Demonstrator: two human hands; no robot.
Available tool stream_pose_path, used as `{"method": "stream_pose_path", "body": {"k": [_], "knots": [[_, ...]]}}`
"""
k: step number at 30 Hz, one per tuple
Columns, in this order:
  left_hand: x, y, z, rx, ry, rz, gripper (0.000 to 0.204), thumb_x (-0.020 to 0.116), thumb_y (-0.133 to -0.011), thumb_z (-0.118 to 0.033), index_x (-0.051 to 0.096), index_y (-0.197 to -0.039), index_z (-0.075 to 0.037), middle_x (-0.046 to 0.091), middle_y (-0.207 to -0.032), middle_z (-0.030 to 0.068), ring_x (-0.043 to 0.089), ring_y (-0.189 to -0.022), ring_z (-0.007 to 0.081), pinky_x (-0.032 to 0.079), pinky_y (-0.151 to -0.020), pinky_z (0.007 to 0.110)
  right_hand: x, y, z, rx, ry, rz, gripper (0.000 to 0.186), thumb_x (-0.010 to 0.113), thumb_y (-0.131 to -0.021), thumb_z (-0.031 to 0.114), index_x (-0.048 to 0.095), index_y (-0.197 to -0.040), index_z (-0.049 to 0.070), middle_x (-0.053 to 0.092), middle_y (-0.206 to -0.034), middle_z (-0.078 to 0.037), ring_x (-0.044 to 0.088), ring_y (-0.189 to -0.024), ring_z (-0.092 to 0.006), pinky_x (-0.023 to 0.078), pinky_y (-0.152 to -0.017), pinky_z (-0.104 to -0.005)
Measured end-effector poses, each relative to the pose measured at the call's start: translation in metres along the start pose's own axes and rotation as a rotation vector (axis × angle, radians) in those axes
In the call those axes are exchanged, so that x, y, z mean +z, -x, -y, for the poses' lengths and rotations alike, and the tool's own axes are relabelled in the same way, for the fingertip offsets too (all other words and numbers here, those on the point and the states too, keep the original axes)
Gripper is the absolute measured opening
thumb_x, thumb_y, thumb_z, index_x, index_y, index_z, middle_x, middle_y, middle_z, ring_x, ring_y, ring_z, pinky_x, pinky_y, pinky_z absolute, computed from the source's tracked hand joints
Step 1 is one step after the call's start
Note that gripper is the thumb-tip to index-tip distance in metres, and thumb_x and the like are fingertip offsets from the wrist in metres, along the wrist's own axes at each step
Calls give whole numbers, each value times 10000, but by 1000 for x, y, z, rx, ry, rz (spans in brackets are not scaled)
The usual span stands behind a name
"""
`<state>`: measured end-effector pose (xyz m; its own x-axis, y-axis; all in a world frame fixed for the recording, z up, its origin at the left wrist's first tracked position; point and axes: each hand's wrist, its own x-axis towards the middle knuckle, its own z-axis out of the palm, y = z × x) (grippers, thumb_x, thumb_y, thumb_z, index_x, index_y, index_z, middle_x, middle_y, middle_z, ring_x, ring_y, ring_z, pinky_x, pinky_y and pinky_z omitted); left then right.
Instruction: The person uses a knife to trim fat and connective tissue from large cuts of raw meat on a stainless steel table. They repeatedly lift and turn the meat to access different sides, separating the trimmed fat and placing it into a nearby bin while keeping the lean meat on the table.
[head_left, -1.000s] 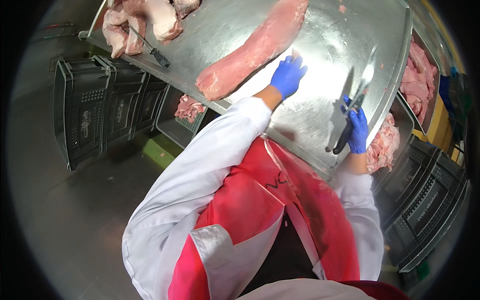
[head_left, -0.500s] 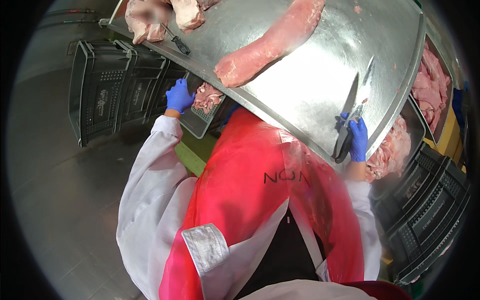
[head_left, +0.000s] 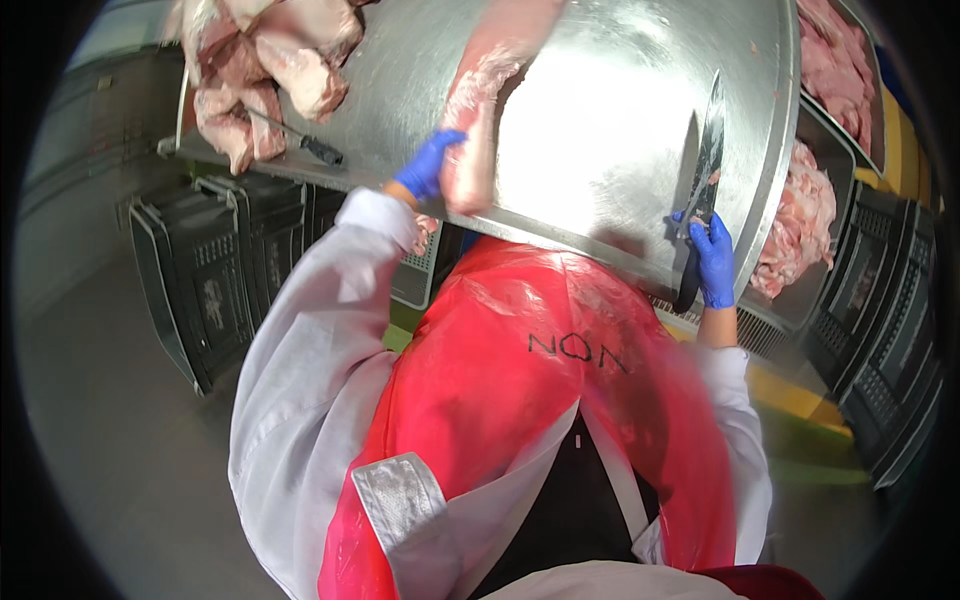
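A long pink meat loin (head_left: 480, 110) lies on the metal work table (head_left: 400, 110), its near end by the table's front edge. My left hand (head_left: 431, 165), in a blue glove, is closed around the left side of that near end; most of the fingers show, smeared a little by motion. On the right of the table my right hand (head_left: 712, 262), gloved in blue too, grips a knife (head_left: 711, 140) by its dark handle. The blade points away from me, with small bits of meat stuck to it near the handle.
Several raw meat chunks (head_left: 300, 70) are piled at the far left, beside a thin tool with a dark handle (head_left: 322, 151). Trays of meat (head_left: 800, 215) stand beyond the table's right edge. Black crates (head_left: 205, 280) flank both sides; another crate (head_left: 412, 283) holds scraps below the front edge.
My left hand has come up from the scrap crate below the table edge and taken hold of the loin's near end. The view has shifted; my right hand still holds the knife.
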<state>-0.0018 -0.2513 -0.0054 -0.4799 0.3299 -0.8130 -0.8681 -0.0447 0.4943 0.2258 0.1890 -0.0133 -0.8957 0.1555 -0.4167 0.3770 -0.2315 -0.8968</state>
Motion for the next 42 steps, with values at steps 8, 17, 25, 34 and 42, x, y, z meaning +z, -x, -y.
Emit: {"method": "stream_pose_path", "body": {"k": [8, 17, 25, 34, 42], "knots": [[160, -26, -34, 1132, -1709, -81, 859, 792, -751, -490, 454, -1431, -87, 591, -1315, 194, 590, -1182, 382, 451, -1001, 500, 0, 25, -10, 8, -48, -307, 249, 557, -1028, 164, 535, -1192, -22, 686, -907, -124, 647, -667, -145, 519, -595, -267], [159, -81, -31, 1024, -1957, -289, 910, 844, -592, -491, 472, -1291, -42, 532, -1183, 203, 527, -1091, 405, 411, -969, 521, 21, -96, 45, -126, -63, -434, 184, 591, -969, 140, 536, -1092, 15, 621, -748, -74, 556, -512, -133, 458, -458, -282], [105, -12, 0, 673, -1620, -167, 982, 864, -597, -518, 468, -1315, 24, 518, -1237, 221, 521, -1107, 391, 425, -927, 517, -9, -232, 82, -131, 683, -476, 467, 633, -874, 234, 570, -1256, -26, 694, -808, -202, 703, -695, -264, 552, -656, -379], [147, -21, 85, 927, -1287, 76, 837, 705, -838, -437, 369, -1429, 51, 480, -1294, 283, 517, -1111, 421, 434, -937, 535, 22, -302, 167, -82, 1183, -347, 535, 592, -873, 164, 503, -1363, -31, 703, -847, -213, 697, -621, -273, 559, -567, -381], [92, -30, 57, 866, -976, 295, 596, 698, -906, -308, 472, -1367, -4, 588, -1233, 219, 626, -1083, 377, 517, -924, 485, 121, -269, 155, -59, 1297, -264, 662, 537, -851, 24, 381, -1488, 107, 655, -851, -224, 671, -573, -303, 535, -477, -384]]}}
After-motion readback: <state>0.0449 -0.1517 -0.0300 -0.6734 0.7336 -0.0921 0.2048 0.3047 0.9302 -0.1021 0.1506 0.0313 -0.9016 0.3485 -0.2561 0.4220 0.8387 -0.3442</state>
